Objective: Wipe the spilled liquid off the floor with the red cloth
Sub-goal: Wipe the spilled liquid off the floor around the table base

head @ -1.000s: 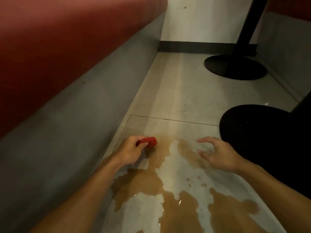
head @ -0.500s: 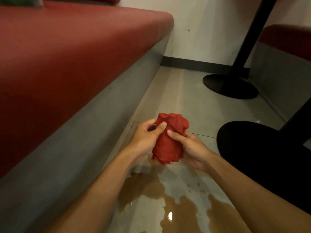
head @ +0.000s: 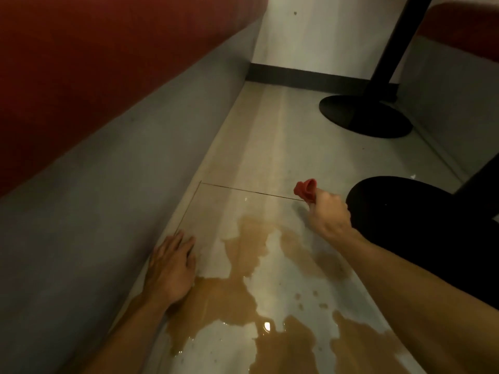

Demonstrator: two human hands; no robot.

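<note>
Left hand: we see our left hand [head: 168,268] in the lower left of the frame, palm down, fingers straight and together, lying flat on the floor [head: 270,147] beside the grey bench base [head: 108,190].
Right hand: our right hand [head: 330,214] is right of centre, with its fingers clenched round the cloth.
Red cloth: we find the red cloth [head: 306,190] bunched up, sticking out of the top of that fist, just past the puddle's far edge; we cannot tell whether it touches the floor.
Spilled liquid: the brown spilled liquid [head: 224,300] spreads in patches across the lower middle of the frame, and its left edge reaches our left hand.
Surroundings: we note a red seat cushion [head: 94,63] in the upper left, a pale wall [head: 310,36] at the top, and two black table bases, one far [head: 364,116] and one near [head: 405,211], on the right.
</note>
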